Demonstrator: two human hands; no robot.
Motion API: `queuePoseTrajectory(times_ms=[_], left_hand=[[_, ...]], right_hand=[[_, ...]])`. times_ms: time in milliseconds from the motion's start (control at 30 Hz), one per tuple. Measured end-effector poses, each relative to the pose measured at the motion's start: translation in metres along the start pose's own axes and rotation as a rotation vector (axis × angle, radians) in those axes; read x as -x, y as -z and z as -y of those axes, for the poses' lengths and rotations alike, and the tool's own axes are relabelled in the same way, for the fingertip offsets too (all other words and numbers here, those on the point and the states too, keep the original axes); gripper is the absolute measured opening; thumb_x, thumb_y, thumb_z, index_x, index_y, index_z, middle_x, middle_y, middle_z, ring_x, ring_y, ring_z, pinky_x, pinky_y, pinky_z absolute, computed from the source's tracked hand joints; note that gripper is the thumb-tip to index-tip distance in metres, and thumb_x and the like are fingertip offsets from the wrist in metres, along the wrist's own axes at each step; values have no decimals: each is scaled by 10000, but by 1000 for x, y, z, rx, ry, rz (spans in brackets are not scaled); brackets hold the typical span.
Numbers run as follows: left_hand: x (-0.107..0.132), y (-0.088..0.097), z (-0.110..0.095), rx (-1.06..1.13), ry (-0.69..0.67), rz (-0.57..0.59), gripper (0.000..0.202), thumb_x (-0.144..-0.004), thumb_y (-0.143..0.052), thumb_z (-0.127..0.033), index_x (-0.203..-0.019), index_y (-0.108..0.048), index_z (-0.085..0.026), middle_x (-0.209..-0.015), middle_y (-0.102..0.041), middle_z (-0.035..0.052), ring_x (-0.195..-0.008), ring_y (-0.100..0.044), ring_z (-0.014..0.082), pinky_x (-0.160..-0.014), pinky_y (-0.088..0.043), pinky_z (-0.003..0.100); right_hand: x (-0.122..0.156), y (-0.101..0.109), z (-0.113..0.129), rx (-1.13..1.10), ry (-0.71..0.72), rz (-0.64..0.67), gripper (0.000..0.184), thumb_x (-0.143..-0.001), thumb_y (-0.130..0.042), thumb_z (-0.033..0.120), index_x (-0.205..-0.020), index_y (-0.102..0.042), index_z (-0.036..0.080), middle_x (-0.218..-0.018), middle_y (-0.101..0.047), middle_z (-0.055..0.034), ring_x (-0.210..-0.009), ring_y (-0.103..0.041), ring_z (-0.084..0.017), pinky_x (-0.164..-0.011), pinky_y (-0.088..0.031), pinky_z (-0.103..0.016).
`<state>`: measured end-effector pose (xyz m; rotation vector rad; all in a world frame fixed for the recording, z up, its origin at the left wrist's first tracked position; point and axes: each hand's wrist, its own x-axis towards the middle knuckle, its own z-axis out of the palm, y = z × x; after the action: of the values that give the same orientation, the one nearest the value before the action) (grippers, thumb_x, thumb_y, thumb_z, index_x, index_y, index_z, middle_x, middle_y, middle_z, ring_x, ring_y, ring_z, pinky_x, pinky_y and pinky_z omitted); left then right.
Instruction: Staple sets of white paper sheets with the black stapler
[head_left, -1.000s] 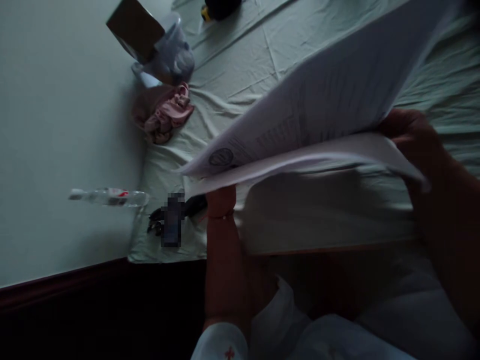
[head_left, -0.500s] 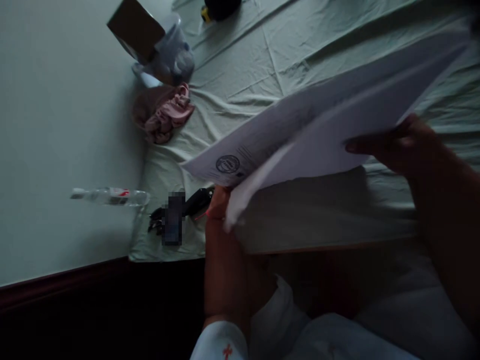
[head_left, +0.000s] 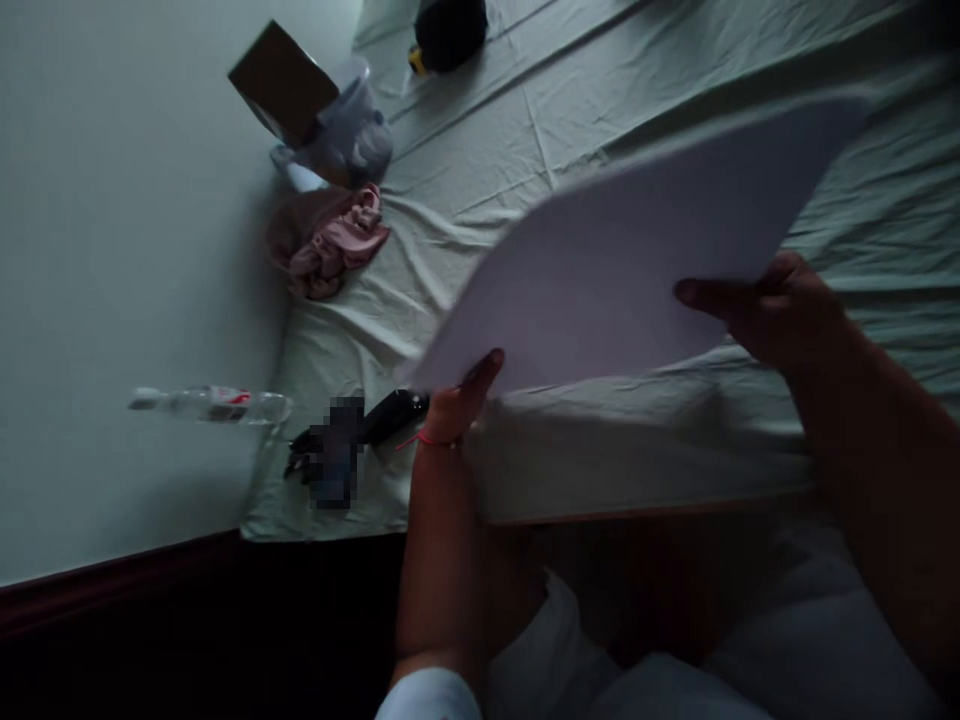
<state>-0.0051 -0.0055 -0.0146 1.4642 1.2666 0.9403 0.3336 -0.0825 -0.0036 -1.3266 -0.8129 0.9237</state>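
Paper (head_left: 592,280) spanning my grip, my left hand (head_left: 457,405) clamped at its near-left end, my right hand (head_left: 791,315) pinching its right edge

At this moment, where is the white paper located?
In the head view, the white paper is slightly right of centre, over the pale green sheet, held near its lower edge by the left hand and right hand.

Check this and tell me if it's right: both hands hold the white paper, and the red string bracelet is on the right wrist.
The wrist is wrong: the head view shows the red string bracelet on the left wrist. The left hand and right hand do both hold the white paper.
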Motion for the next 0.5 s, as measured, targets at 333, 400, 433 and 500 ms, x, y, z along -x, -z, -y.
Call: queuePoseTrajectory(times_ms=[333, 400, 433, 500], left_hand=[[3, -24, -7, 266, 89, -3, 582, -796, -832, -529, -1253, -678, -203, -1287, -743, 107, -1254, -681, 289, -1092, -545, 430], [4, -25, -9, 263, 140, 128, 483, -837, -788, -550, -1132, -709, -176, -1143, -784, 130, -1103, -746, 294, -913, -606, 396], [5, -25, -10, 245, 162, 217, 447, -855, -764, -568, -1031, -723, -159, -1040, -799, 139, -981, -773, 283, -805, -611, 367], [6, -24, -11, 216, 195, 374, 469, -866, -735, -611, -857, -709, -142, -837, -796, 132, -696, -754, 221, -605, -560, 301]], right_hand=[[-10, 3, -2, -109, -135, -30, 426, -504, -997, 416, -663, -701, 154, -711, -640, -12, -650, -576, -93, -624, -501, -255], [-10, 0, 0, -148, -110, -102, 442, -467, -1007, 394, -671, -691, 162, -711, -630, -10, -659, -575, -98, -598, -488, -249], [-10, -1, 1, -169, -104, -124, 454, -446, -1012, 384, -672, -685, 166, -717, -629, -10, -672, -579, -103, -592, -486, -245], [-11, -2, 2, -197, -101, -147, 479, -409, -1020, 373, -678, -681, 169, -735, -633, -13, -702, -594, -113, -589, -492, -242]])
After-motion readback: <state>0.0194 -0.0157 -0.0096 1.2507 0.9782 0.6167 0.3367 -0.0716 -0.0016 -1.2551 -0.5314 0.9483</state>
